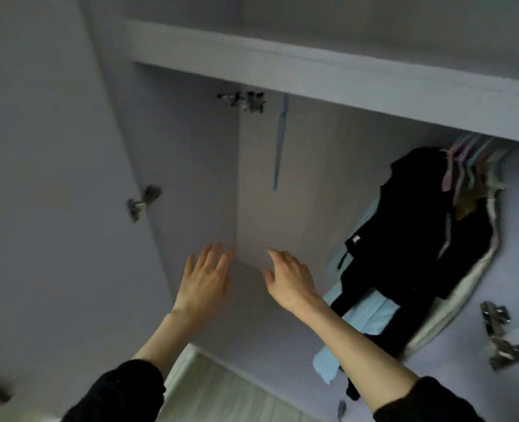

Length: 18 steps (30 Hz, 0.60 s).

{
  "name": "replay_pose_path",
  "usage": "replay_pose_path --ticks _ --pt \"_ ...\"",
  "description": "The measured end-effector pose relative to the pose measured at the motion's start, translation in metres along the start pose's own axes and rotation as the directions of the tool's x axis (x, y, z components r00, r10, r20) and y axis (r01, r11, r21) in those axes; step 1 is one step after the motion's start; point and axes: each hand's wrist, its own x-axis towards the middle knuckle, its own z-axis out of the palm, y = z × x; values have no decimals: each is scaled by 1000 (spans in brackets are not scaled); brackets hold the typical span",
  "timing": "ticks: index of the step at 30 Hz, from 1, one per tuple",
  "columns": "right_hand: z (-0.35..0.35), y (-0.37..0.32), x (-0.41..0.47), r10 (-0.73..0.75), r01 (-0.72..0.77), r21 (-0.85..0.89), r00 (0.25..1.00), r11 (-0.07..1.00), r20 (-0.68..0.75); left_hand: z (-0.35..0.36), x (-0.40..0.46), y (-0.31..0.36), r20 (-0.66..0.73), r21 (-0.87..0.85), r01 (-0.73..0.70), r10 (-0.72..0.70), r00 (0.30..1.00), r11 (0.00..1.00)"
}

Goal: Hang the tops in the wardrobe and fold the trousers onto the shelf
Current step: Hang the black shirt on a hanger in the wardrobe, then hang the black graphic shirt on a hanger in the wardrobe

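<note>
inside the wardrobe (191, 166), the left hand (205, 275) and right hand (288, 278) reach in, each grip wide and holding nothing. the black top (410, 226) hangs on hangers (462, 159) at right, leaving the left bare, probably for the next one.

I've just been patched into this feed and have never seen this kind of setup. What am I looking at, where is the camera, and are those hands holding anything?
There is no machine here: a person wears one wide-angle camera on the head, looking into an open wardrobe. The left hand and the right hand reach in with fingers spread and hold nothing. At the right hang a black top and a light blue garment on pastel hangers. A lone blue hanger hangs further left. Metal hinges show on the door at right. The picture is blurred.
</note>
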Motion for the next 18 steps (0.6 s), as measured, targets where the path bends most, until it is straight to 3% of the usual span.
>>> replay_pose_path --ticks 5,9,15,18 --pt "63 -85 -34 -222 217 45 952 975 212 -11 -121 -56 131 24 264 -265 955 964" --pt "111 -183 -93 -453 457 79 817 886 358 -31 -250 -84 147 65 512 -516 844 857" --pt "164 -310 -230 -678 718 148 539 680 500 -78 -449 -92 183 51 809 -801 569 586" --pt "188 -370 -323 -756 811 242 327 532 567 -118 -565 -77 163 44 938 -929 332 343"
